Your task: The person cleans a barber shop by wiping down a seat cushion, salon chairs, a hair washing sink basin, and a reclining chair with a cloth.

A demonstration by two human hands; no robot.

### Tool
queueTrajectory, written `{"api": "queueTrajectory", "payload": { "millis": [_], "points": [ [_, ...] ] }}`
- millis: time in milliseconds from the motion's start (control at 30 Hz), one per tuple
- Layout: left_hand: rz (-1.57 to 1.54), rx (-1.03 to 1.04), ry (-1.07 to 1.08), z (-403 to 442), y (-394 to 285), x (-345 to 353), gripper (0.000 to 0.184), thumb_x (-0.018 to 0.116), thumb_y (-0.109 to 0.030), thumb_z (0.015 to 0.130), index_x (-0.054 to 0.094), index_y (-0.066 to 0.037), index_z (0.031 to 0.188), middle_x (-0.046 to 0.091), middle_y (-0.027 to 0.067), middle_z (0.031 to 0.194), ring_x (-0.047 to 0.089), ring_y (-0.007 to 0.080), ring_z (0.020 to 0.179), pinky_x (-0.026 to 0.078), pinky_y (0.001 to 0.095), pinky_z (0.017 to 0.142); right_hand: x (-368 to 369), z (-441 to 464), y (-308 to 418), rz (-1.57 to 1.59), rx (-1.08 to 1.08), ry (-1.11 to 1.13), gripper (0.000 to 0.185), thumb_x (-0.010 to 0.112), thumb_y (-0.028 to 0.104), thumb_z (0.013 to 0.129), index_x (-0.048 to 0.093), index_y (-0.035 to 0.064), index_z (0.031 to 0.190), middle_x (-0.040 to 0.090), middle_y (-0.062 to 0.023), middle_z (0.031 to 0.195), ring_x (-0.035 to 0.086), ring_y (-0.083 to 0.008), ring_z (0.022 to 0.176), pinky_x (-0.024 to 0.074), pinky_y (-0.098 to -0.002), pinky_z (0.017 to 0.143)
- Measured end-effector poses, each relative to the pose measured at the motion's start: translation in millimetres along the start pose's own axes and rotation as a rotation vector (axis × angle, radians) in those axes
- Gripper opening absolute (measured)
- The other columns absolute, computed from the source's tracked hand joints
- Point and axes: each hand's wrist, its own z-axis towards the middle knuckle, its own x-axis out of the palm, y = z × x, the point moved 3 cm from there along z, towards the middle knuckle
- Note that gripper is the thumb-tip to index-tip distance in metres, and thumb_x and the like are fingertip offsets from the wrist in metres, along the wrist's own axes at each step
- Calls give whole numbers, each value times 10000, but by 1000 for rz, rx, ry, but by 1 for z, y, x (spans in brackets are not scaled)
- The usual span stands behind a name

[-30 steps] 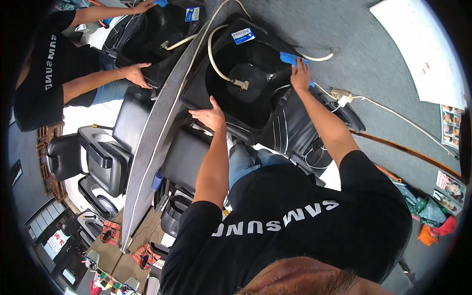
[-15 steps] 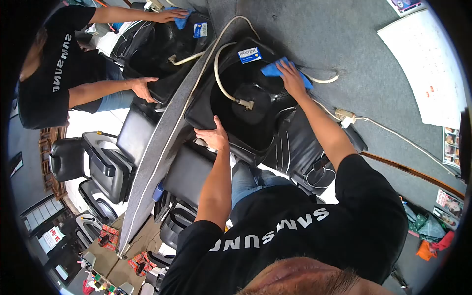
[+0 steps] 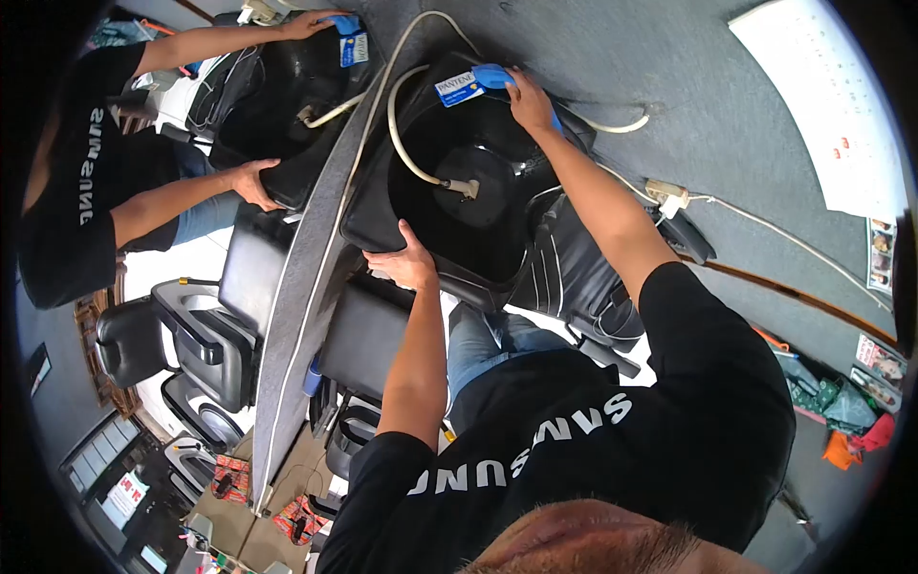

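evidently, the soft-looking, creased blue cloth (image 3: 493,76) lies on the far rim of the glossy black basin (image 3: 373,215), against the flat pantene label (image 3: 461,90), gripped by the fingers of the right hand (image 3: 529,100). keeping it spread with even pressure should suit the rounded rim. the left hand (image 3: 409,264), fingers spread, rests against the near edge. a smooth cream hose (image 3: 393,120) curves over the basin.

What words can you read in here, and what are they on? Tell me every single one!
"PANTENE": on the blue-and-white label on the black basin; its smaller line is too small to read.
"SAMSUNG": on the black shirt, upside down in this view.
"SAMSUNG": reversed, on the shirt's reflection.
Too small or blurred: the white sheet, the red-lettered sign at lower left.
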Motion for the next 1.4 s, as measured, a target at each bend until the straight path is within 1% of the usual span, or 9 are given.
{"api": "queueTrajectory", "payload": {
  "millis": [100, 300, 367, 467, 667, 800, 1067, 1200, 1400],
  "points": [
    [20, 19, -17, 3, 7, 7, 1105, 692, -745, 783, 313, 31, 1472, 450, 213, 1334, 575, 448, 1167, 537, 572, 894, -51, -20, 4, 27, -97, 104, 342, 638, 123, 954, 634, 121, 1296, 650, -116, 1326, 597, -326, 1251, 504, -418, 1029],
    [30, 31, -2, 1, 9, 7, 1104, 691, -734, 793, 293, 32, 1481, 450, 226, 1349, 568, 448, 1173, 531, 569, 913, -116, -116, -52, -164, 90, 64, 330, 622, 143, 970, 628, 80, 1293, 635, -156, 1353, 565, -397, 1282, 479, -462, 1053],
    [-33, -18, 73, 1, 0, -2, 1117, 684, -734, 798, 266, 21, 1507, 452, 249, 1377, 564, 447, 1196, 515, 565, 933, -104, -106, -39, -217, 254, 52, 332, 608, 165, 981, 622, 44, 1290, 651, -191, 1315, 577, -418, 1257, 476, -478, 1048],
    [-28, 4, 35, 2, 2, 1, 1110, 687, -721, 803, 262, 17, 1515, 461, 240, 1370, 592, 446, 1158, 518, 556, 926, -48, -74, -20, -342, 112, -110, 392, 593, 233, 991, 601, 30, 1327, 643, -242, 1299, 587, -434, 1234, 480, -490, 1027],
    [-5, -16, 35, 1, -1, 0, 1097, 695, -707, 801, 269, 5, 1518, 464, 189, 1377, 572, 410, 1215, 508, 555, 947, -7, 25, -10, 39, 518, 66, 492, 500, 395, 1026, 581, 12, 1324, 661, -290, 1211, 613, -458, 1174, 477, -519, 995],
    [-8, -44, 52, 0, -4, -2, 1081, 705, -693, 802, 277, -5, 1517, 466, 179, 1373, 564, 404, 1230, 500, 558, 960, 20, 54, 31, 121, 513, 206, 520, 469, 427, 1034, 569, 48, 1375, 642, -284, 1262, 594, -450, 1212, 440, -536, 1040],
    [-11, -38, 48, 1, -4, -4, 1072, 724, -669, 800, 286, 3, 1511, 471, 184, 1364, 575, 409, 1210, 498, 559, 965, 96, 45, 60, 30, -31, 413, 505, 469, 440, 1044, 551, 125, 1429, 435, -148, 1572, 357, -398, 1469, 233, -552, 1226],
    [-3, -8, 19, 1, -2, -4, 1086, 734, -668, 791, 296, 31, 1498, 468, 214, 1350, 576, 423, 1195, 499, 549, 963, 66, 51, 57, -52, -31, 486, 482, 470, 438, 1047, 534, 157, 1433, 493, -91, 1533, 435, -382, 1419, 373, -487, 1167],
    [-32, 5, 22, 5, 3, 0, 1100, 731, -675, 789, 294, 49, 1493, 457, 234, 1333, 542, 424, 1219, 500, 533, 966, -13, 12, 30, -225, 78, 369, 410, 531, 316, 1031, 553, 94, 1374, 565, -231, 1409, 590, -419, 1233, 495, -517, 1020]
  ]
}}
